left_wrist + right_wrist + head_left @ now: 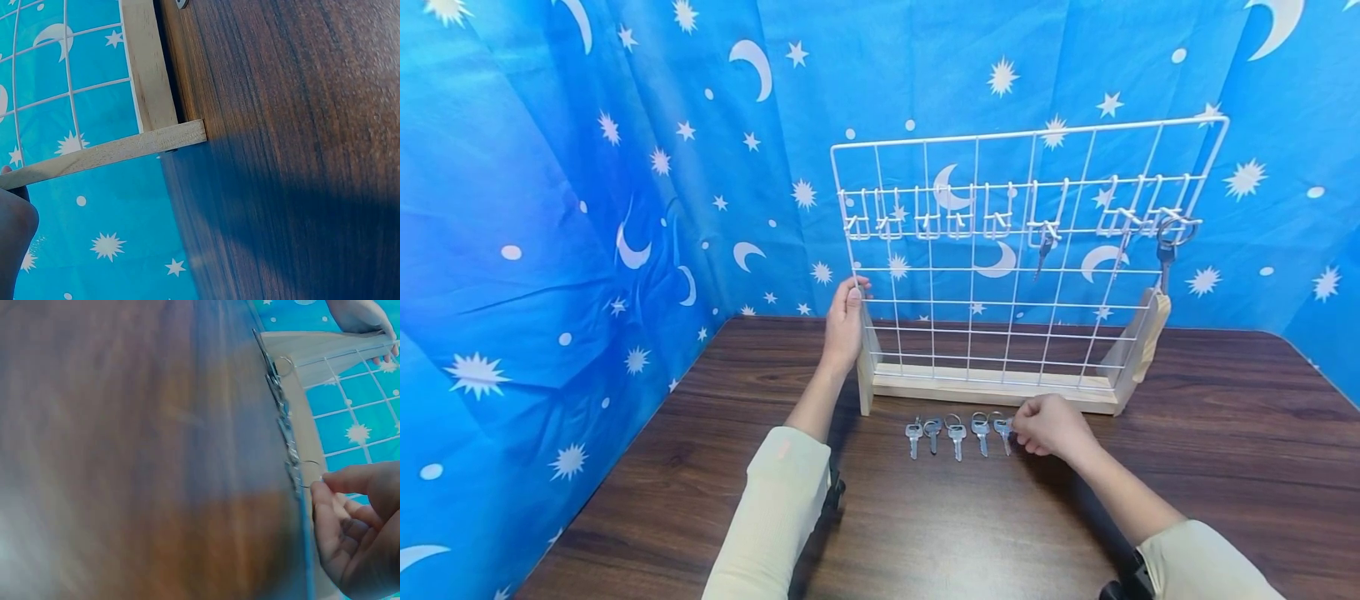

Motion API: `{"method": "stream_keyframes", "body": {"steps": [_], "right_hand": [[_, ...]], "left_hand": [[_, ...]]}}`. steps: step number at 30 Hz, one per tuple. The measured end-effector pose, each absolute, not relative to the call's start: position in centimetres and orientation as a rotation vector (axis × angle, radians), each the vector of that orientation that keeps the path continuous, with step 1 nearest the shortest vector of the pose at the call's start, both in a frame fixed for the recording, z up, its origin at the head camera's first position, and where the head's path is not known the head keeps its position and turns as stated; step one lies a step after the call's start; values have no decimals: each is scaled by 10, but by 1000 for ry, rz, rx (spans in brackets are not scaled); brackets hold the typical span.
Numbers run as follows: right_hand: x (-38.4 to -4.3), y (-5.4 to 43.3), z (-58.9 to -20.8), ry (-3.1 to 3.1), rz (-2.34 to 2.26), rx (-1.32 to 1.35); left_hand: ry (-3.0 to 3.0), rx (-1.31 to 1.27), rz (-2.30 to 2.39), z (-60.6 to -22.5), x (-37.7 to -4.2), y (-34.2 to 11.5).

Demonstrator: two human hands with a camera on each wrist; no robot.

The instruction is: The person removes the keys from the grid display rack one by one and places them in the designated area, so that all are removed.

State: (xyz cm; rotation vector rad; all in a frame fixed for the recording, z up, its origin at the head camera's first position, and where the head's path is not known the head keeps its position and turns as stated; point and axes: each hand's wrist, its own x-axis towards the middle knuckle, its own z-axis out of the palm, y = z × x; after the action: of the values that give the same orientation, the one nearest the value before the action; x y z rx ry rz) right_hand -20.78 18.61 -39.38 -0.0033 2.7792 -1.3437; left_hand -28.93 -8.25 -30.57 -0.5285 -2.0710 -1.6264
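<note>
A white wire grid rack (970, 302) on a wooden stand (992, 390) stands on the table, with a row of white hooks (997, 223) across its upper part. My left hand (845, 321) grips the rack's left side, thumb in front; the left wrist view shows that side's wooden upright (106, 152). Several silver keys with rings (956, 435) lie in a row before the stand. At the row's right end, my right hand (1054, 427) pinches the ring of the last key (1003, 432) between thumb and forefinger. In the right wrist view these fingertips meet at the ring (306, 485).
Three keys hang from hooks: one right of the middle (1043, 250), a thin one (1122, 248), and one with a large ring (1166, 250) at the far right. Blue cloth (760, 208) with moons and stars hangs behind the brown wooden table (925, 525).
</note>
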Motion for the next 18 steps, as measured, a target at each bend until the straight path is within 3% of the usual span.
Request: {"method": "stream_keyframes", "body": {"steps": [18], "right_hand": [[-208,197,-306,3051,-1875,-184]], "left_hand": [[-2067,-537,-1629,-306,-290,-83]]}}
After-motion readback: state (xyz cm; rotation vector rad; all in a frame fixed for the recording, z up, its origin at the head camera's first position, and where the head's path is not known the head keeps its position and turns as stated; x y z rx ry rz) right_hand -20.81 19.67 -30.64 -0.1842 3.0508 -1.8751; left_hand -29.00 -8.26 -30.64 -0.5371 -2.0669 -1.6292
